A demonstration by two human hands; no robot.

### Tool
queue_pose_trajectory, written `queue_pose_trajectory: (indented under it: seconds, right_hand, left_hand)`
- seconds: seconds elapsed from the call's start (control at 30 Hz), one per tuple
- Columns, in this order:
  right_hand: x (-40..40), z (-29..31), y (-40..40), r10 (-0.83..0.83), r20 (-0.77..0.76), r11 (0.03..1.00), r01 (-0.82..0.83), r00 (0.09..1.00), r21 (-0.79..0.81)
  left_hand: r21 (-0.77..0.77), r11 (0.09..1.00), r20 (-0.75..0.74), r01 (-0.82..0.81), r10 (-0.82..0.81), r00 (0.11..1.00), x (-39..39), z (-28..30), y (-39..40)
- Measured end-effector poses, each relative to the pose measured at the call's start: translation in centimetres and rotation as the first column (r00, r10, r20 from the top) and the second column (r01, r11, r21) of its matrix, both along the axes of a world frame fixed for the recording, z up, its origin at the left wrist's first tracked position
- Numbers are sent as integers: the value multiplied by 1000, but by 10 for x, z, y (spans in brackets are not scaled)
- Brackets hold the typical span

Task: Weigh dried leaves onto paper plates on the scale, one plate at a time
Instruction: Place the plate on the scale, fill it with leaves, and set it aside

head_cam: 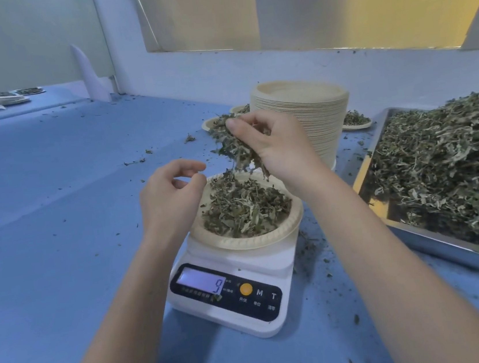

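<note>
1. Gripping a loose clump of dried leaves (235, 144), the right hand (276, 149) hangs above the far rim of the paper plate (293, 223), thumb and curled fingers closed round the clump.
2. The left hand (170, 195) hovers at the plate's left edge, fingers loosely curled with the tips drawn toward the thumb; whether it pinches a few leaves cannot be told.
3. The plate sits on the white digital scale (272, 264), already carrying a heap of leaves (246, 207). The display (200, 279) shows a 9.
4. Key relation: the plate lies directly below the right hand's clump, so a release drops straight down. The right hand is the nearer for feeding; the left stands ready to trim.
5. The supply, a steel tray (419, 234) of leaves, lies to the right, on the right hand's side.
6. A stack of empty plates (315, 120) stands behind the scale, with filled plates (356, 121) just beside it on the blue table (54, 204).
7. Judgement: the portion appears to be in fine adjustment.
</note>
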State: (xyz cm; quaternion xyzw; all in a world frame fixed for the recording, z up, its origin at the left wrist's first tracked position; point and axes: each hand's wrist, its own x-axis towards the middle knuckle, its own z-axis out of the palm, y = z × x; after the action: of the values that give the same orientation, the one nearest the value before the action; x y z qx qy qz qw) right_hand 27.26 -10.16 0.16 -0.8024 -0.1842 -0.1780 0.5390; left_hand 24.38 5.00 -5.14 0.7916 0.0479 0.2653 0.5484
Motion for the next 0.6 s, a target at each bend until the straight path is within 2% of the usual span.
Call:
queue_pose_trajectory:
  seconds: [0.13,0.27,0.43,0.6]
  right_hand:
    - [1,-4,2,-5,-32,1000,5,999,-9]
    - [3,-8,2,-29,-41,995,25,999,-97]
    - [2,-4,1,-32,33,966,39,999,-255]
    - [2,12,-25,-61,57,889,81,996,-450]
  left_hand:
    - [4,1000,-1,1,-1,1000,-2,1,-1]
    - [27,998,85,59,-61,995,-9,5,-7]
    - [191,977,145,94,-123,982,-15,7,-17]
    - [343,932,136,119,-175,975,-18,8,-19]
